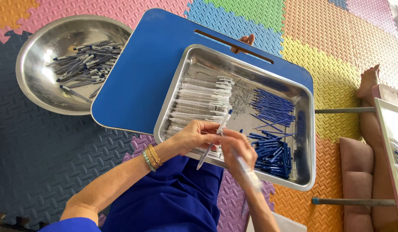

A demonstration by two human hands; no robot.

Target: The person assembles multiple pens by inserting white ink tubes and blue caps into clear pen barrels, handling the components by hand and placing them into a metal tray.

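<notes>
Pen: a slim white barrel with a blue tip at its far end, held tilted over the near edge of the steel tray. My left hand is closed around the barrel's middle, fingers curled over it. My right hand pinches the same pen from the right side, fingertips closed on the barrel just beside the left hand's fingers. Both hands touch the pen and meet over it.

Tray contents: a row of white pen barrels lies stacked in the left part of the tray. A small heap of metal springs sits in the middle, far from my hands. Thin blue refills lie in the far right part. Short blue end pieces are piled in the near right part, just beside my right hand.

The tray rests on a blue lap table with a slot handle at its far edge. To the far left, a round steel bowl on the floor holds finished pens. Coloured foam floor tiles cover the ground. My left wrist carries beaded bracelets.
</notes>
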